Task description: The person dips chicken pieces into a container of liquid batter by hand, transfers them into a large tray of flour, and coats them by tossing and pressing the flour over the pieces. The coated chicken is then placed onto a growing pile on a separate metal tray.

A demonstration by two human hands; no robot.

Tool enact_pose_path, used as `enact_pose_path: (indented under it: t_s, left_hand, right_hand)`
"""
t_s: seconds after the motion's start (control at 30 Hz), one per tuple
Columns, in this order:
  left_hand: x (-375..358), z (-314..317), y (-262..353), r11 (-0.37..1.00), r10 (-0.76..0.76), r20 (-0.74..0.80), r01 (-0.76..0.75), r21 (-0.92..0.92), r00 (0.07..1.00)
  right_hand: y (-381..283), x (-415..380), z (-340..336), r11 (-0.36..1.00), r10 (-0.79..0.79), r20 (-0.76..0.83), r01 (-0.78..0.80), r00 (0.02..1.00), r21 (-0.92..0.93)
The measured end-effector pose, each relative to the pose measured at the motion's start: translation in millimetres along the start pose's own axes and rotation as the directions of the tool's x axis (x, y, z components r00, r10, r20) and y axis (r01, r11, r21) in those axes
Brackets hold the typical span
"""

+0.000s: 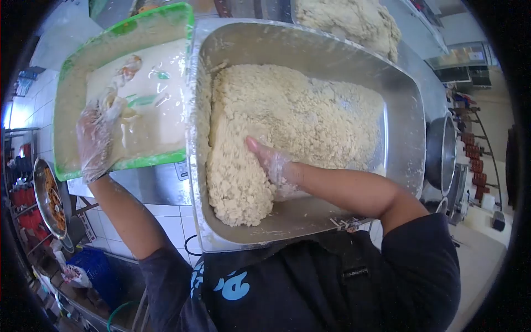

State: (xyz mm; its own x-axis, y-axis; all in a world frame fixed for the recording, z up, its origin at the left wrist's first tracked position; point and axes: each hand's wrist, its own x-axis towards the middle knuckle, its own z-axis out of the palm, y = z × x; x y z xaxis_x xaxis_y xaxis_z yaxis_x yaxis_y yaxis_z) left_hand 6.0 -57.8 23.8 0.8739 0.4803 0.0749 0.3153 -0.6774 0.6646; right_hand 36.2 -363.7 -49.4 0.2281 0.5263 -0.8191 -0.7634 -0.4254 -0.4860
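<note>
Flour mound (pixel 237 177), long axis away from you, lies left of your right hand (pixel 272 161), touching; your left hand (pixel 95 138) over batter (pixel 166 119); can't tell either grip

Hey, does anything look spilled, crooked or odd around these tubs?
Only minor mess: pale specks and smears mark the rim of the metal tub, outside the crumbly pale mixture, and whitish residue clings inside the green tub, above its pale liquid. I see no damage to either tub.
</note>
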Motion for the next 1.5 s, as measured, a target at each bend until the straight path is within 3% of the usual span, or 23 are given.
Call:
enact_pose_path:
  t_s: [0.07,0.17,0.3,0.37,0.43,0.5,0.57,0.6,0.67,0.73,0.8,0.83,0.9,0.97,1.0,1.1,1.17,1.2,1.27,1.33,1.4,1.47,1.5]
  left_hand:
    - [0.2,1.8,-2.4,0.999,0.039,-0.024,-0.04,-0.018,0.999]
    - [-1.1,1.8,-1.0,0.996,0.046,-0.008,-0.047,-0.08,0.999]
    - [-2.5,0.4,7.5,0.995,0.037,0.005,-0.036,-0.09,0.999]
    - [-2.5,0.1,10.1,0.996,0.025,0.017,-0.023,-0.089,1.0]
    - [-2.1,0.1,10.6,0.996,0.014,0.024,-0.012,-0.083,1.0]
    - [-1.8,1.2,8.8,0.997,0.002,0.023,0.0,-0.075,1.0]
    - [-2.1,1.7,8.1,0.998,-0.001,0.019,0.003,-0.065,1.0]
    - [-1.7,1.5,8.3,0.998,-0.002,0.016,0.003,-0.06,1.0]
    - [-1.2,0.7,7.9,0.999,0.011,0.022,-0.01,-0.046,1.0]
    - [-2.1,0.4,7.4,0.999,0.018,0.022,-0.017,-0.042,1.0]
    - [-1.6,0.6,5.4,0.998,0.024,0.011,-0.023,-0.052,1.0]
    - [-0.9,0.4,3.0,0.997,0.018,0.025,-0.016,-0.075,1.0]
    - [-1.3,-1.7,-1.9,0.993,-0.001,0.058,0.008,-0.122,0.998]
    - [-2.3,-1.9,2.6,0.995,0.001,0.049,0.004,-0.099,0.999]
    - [-1.9,-1.2,4.8,0.996,0.009,0.049,-0.004,-0.084,0.999]
    - [-0.1,1.7,1.0,0.997,0.043,0.011,-0.043,-0.057,0.999]
    - [-0.8,3.2,5.1,0.997,0.007,0.016,-0.006,-0.081,1.0]
    - [-1.0,3.3,6.1,0.996,-0.016,0.016,0.017,-0.09,1.0]
    - [1.8,4.9,0.6,0.994,-0.019,0.021,0.021,-0.105,1.0]
    - [0.3,2.8,2.0,0.992,-0.026,0.069,0.035,-0.124,0.997]
    - [-2.4,1.8,7.2,0.984,-0.04,0.111,0.058,-0.166,0.993]
    - [0.6,-0.7,3.4,0.992,-0.01,0.09,0.021,-0.125,0.996]
    - [-1.5,0.1,0.5,0.995,-0.002,0.101,0.012,-0.099,0.995]
  right_hand:
    - [-15.2,-2.2,5.8,0.995,0.001,-0.053,0.005,0.999,0.102]
    - [-41.8,-26.4,-12.6,0.996,-0.035,-0.147,0.046,0.988,0.076]
    - [-72.9,-78.8,-62.5,0.96,-0.2,-0.398,0.098,0.895,-0.261]
    - [-83.9,-105.6,-75.3,0.852,-0.297,-0.518,-0.022,0.802,-0.523]
    - [-90.5,-122.4,-71.2,0.584,-0.396,-0.55,-0.261,0.735,-0.769]
    - [-71.9,-110.6,-71.9,0.029,-0.733,-0.119,-0.145,0.67,-0.989]
    - [-57.9,-87.7,-61.9,-0.464,-0.773,0.323,-0.139,0.546,-0.875]
    - [-55.6,-71.7,-48.0,-0.63,-0.724,0.492,-0.173,0.483,-0.757]
    - [-51.3,-49.3,-25.4,-0.647,-0.649,0.5,-0.07,0.573,-0.759]
    - [-49.3,-39.6,-16.9,-0.571,-0.724,0.525,0.039,0.446,-0.82]
    - [-45.2,-40.6,-22.9,-0.472,-0.765,0.478,0.13,0.43,-0.872]
    - [-40.0,-51.6,-39.0,-0.408,-0.762,0.431,0.159,0.483,-0.899]
    - [-35.5,-72.5,-81.6,-0.378,-0.72,0.344,0.074,0.603,-0.923]
    - [-22.9,-95.8,-135.5,-0.241,-0.79,0.102,-0.153,0.605,-0.958]
    - [-12.5,-104.2,-151.8,-0.044,-0.844,-0.102,-0.258,0.527,-0.965]
    - [-46.4,-111.1,-101.1,-0.297,-0.844,-0.049,-0.541,0.535,-0.787]
    - [-44.0,-70.5,-103.7,-0.336,-0.878,0.297,-0.042,0.375,-0.941]
    - [-50.4,-54.6,-76.0,-0.395,-0.847,0.323,-0.093,0.421,-0.914]
    - [-60.2,-33.4,-52.0,-0.424,-0.826,0.376,-0.023,0.42,-0.905]
    - [-49.3,-18.0,-51.2,-0.33,-0.862,0.387,0.217,0.327,-0.919]
    - [-47.9,-19.8,-53.6,-0.285,-0.792,0.343,0.191,0.505,-0.939]
    - [-71.9,-10.4,-48.9,-0.207,-0.683,0.184,0.054,0.707,-0.977]
    - [-97.7,-7.3,-22.3,-0.131,-0.595,0.015,-0.079,0.803,-0.988]
